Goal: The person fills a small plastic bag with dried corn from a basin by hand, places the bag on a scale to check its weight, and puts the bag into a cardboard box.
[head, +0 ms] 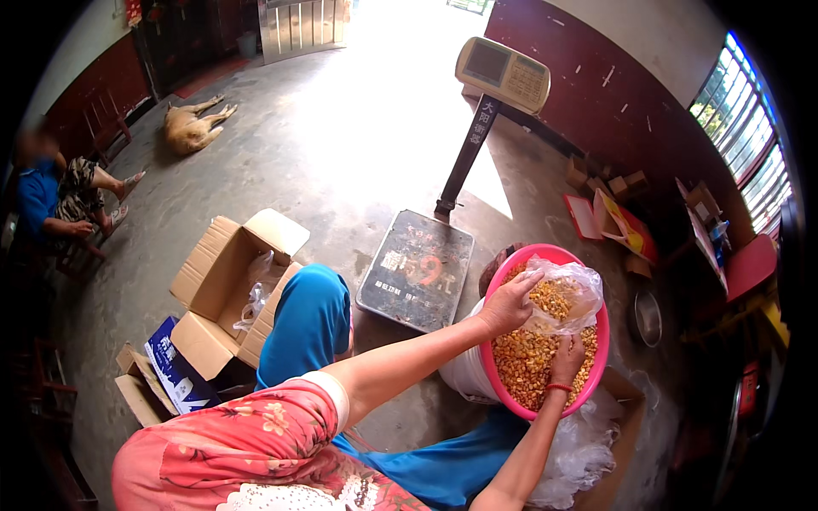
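A pink plastic basin (604, 358) full of yellow corn kernels (521, 361) rests on a white bucket (461, 377) before me on the right. My left hand (513, 303) grips the left edge of a clear plastic bag (585, 284) over the basin. Corn shows in or through the bag. My right hand (567, 361), with a red cord at the wrist, is low over the kernels. Its fingertips meet the bag's near edge; whether they pinch the plastic or hold kernels is hidden.
A platform scale (415, 274) stands ahead. An open cardboard box (204, 268) with plastic bags is at left. More plastic bags (575, 460) lie in a box below the basin. A metal bowl (647, 318) is at right. A dog (192, 128) lies near a seated person (41, 198).
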The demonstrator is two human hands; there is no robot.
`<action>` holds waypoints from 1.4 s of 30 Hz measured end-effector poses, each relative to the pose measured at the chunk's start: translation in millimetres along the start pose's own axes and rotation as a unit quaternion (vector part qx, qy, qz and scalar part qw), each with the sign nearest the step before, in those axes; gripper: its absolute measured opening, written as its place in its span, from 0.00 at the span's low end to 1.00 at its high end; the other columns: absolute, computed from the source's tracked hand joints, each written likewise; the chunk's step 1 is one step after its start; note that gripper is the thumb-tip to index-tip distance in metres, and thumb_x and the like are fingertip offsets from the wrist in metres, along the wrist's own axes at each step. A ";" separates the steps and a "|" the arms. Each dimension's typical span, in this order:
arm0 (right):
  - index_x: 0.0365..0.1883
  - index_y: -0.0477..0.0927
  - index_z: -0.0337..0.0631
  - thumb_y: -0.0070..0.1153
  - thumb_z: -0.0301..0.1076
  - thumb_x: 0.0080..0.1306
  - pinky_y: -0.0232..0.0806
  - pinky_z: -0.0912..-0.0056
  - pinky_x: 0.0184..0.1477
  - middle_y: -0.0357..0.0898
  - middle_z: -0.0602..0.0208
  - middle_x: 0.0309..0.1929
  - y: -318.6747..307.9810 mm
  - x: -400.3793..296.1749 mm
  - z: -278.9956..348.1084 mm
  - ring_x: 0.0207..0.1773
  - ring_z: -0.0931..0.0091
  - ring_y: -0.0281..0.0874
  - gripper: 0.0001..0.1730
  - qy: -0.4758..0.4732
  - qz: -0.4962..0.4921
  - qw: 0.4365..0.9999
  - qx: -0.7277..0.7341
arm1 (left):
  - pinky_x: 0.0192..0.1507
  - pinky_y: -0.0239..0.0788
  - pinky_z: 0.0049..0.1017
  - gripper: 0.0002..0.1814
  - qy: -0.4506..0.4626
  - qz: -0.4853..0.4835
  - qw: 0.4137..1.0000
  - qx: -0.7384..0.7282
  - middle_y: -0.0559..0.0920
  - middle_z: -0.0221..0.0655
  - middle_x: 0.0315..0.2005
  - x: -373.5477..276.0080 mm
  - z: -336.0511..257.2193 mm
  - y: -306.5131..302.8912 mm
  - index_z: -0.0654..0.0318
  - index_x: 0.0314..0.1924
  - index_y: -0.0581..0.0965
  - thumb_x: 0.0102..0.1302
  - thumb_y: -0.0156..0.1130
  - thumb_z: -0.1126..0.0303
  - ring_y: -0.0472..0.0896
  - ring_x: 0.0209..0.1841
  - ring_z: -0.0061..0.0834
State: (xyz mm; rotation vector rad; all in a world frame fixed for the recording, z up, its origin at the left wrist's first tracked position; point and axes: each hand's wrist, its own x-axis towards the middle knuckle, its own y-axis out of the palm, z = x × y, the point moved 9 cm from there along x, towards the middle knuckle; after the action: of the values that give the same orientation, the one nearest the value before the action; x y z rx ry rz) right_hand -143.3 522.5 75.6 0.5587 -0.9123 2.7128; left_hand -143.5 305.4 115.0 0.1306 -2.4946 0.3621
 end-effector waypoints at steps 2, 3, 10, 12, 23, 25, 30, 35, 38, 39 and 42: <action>0.33 0.74 0.37 0.44 0.35 0.63 0.61 0.70 0.23 0.72 0.70 0.24 -7.7 2.6 -29.1 0.21 0.74 0.67 0.10 0.085 -0.035 0.986 0.140 | 0.56 0.60 0.32 0.32 -0.002 0.002 1.000 -0.004 0.69 0.51 0.49 0.1 -0.4 0.5 0.66 0.58 0.63 0.47 0.52 0.82 0.67 0.54 0.46; 0.33 0.74 0.39 0.44 0.36 0.63 0.58 0.74 0.20 0.70 0.72 0.23 -8.1 -0.5 -43.6 0.20 0.78 0.65 0.10 0.166 -0.046 0.961 0.218 | 0.56 0.60 0.32 0.32 -0.002 0.003 1.000 -0.003 0.70 0.51 0.49 0.2 -0.2 0.3 0.66 0.58 0.63 0.47 0.52 0.81 0.67 0.54 0.46; 0.34 0.71 0.44 0.43 0.41 0.66 0.49 0.84 0.14 0.63 0.77 0.19 -14.0 -5.1 -77.1 0.15 0.85 0.55 0.11 0.284 -0.111 0.838 0.453 | 0.57 0.59 0.31 0.31 -0.033 0.010 0.999 -0.015 0.70 0.51 0.49 1.6 5.0 0.3 0.66 0.57 0.65 0.48 0.55 0.79 0.67 0.55 0.45; 0.34 0.70 0.43 0.43 0.41 0.66 0.48 0.83 0.14 0.62 0.77 0.18 -12.0 -6.8 -78.1 0.15 0.85 0.54 0.11 0.290 -0.129 0.824 0.470 | 0.57 0.59 0.32 0.31 -0.021 0.003 1.000 -0.016 0.70 0.51 0.49 2.6 5.8 -0.6 0.66 0.56 0.65 0.48 0.56 0.78 0.68 0.54 0.45; 0.31 0.70 0.44 0.45 0.40 0.67 0.46 0.86 0.14 0.62 0.75 0.19 7.1 13.2 13.5 0.16 0.86 0.54 0.10 0.221 -0.048 0.747 0.625 | 0.57 0.58 0.31 0.32 0.000 0.007 1.000 0.006 0.70 0.51 0.50 3.0 1.5 1.7 0.66 0.57 0.64 0.48 0.57 0.74 0.68 0.55 0.43; 0.30 0.70 0.44 0.46 0.40 0.66 0.46 0.86 0.14 0.62 0.76 0.18 21.4 22.7 34.5 0.15 0.86 0.53 0.11 0.205 -0.020 0.771 0.602 | 0.57 0.58 0.31 0.32 -0.007 0.018 1.000 0.006 0.70 0.50 0.50 3.5 1.3 4.2 0.66 0.58 0.64 0.48 0.57 0.74 0.67 0.55 0.43; 0.28 0.69 0.44 0.47 0.41 0.66 0.48 0.85 0.13 0.64 0.77 0.17 57.4 49.7 30.1 0.14 0.87 0.55 0.11 0.236 -0.050 0.808 0.537 | 0.58 0.58 0.31 0.32 0.003 0.011 1.000 0.004 0.70 0.50 0.51 4.2 1.9 2.8 0.66 0.57 0.64 0.48 0.57 0.74 0.67 0.56 0.43; 0.27 0.70 0.43 0.44 0.36 0.66 0.54 0.84 0.14 0.66 0.75 0.19 57.4 83.1 -6.0 0.15 0.85 0.59 0.09 0.203 -0.137 0.845 0.475 | 0.58 0.57 0.31 0.32 0.008 0.014 1.000 -0.007 0.69 0.50 0.52 6.4 -1.8 7.4 0.67 0.57 0.64 0.48 0.57 0.75 0.67 0.56 0.42; 0.26 0.72 0.41 0.44 0.30 0.62 0.64 0.80 0.28 0.72 0.72 0.24 66.1 96.6 -8.7 0.23 0.81 0.68 0.06 0.212 -0.121 0.834 0.494 | 0.58 0.57 0.30 0.33 0.005 0.021 1.000 -0.016 0.69 0.50 0.52 6.7 -2.8 7.0 0.68 0.57 0.64 0.48 0.58 0.74 0.67 0.57 0.42; 0.26 0.72 0.41 0.44 0.29 0.61 0.66 0.80 0.31 0.73 0.71 0.24 70.3 97.7 -4.3 0.25 0.80 0.69 0.06 0.215 -0.112 0.829 0.504 | 0.58 0.57 0.30 0.33 0.003 0.020 1.000 -0.013 0.69 0.50 0.52 5.9 -1.2 5.4 0.69 0.57 0.64 0.47 0.58 0.74 0.67 0.57 0.42; 0.28 0.77 0.38 0.48 0.27 0.56 0.66 0.78 0.37 0.76 0.70 0.28 76.9 99.3 9.5 0.30 0.78 0.72 0.05 0.210 -0.060 0.846 0.487 | 0.58 0.57 0.30 0.33 0.001 0.020 1.000 -0.011 0.69 0.50 0.52 5.4 1.4 3.6 0.69 0.57 0.64 0.47 0.58 0.74 0.67 0.57 0.42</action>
State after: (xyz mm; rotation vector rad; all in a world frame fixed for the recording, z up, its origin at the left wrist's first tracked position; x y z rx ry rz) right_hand -255.3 465.4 83.6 0.1188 0.6485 2.8181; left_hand -149.3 308.4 116.2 0.0722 -2.5010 0.3511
